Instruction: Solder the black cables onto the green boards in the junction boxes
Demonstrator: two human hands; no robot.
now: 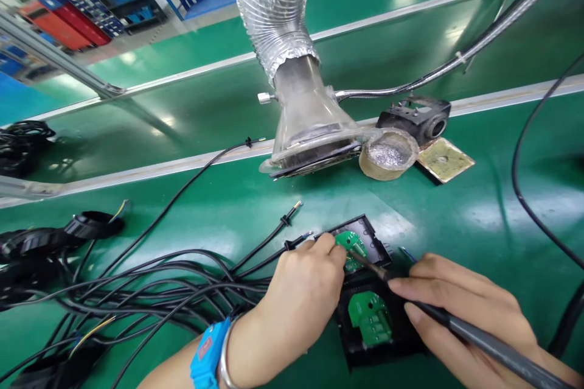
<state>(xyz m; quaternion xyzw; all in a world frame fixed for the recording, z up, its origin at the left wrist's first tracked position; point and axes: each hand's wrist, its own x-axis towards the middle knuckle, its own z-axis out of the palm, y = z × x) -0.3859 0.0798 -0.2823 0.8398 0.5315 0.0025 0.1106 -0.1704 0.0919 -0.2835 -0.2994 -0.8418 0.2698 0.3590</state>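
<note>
My right hand [474,310] grips a soldering iron [456,322] like a pen. The iron's tip reaches the green circuit board [350,245] in the upper black housing [370,232]. My left hand [305,291] is closed in a pinch at that board's left edge; its fingertips hide whatever it holds. Just below, a second green circuit board [371,319] lies in another black housing [387,349], beneath the iron. Black cables [182,267] run from the left towards my left hand, and a cable end with bared wires [296,205] lies behind it.
A fume hood [310,121] on a silver duct [278,5] hangs above the bench. Behind the housings stand a round pot of shiny metal bits [387,154], a black iron holder [415,118] and a yellowish sponge tray [444,161]. Black rings [93,224] with cables lie left.
</note>
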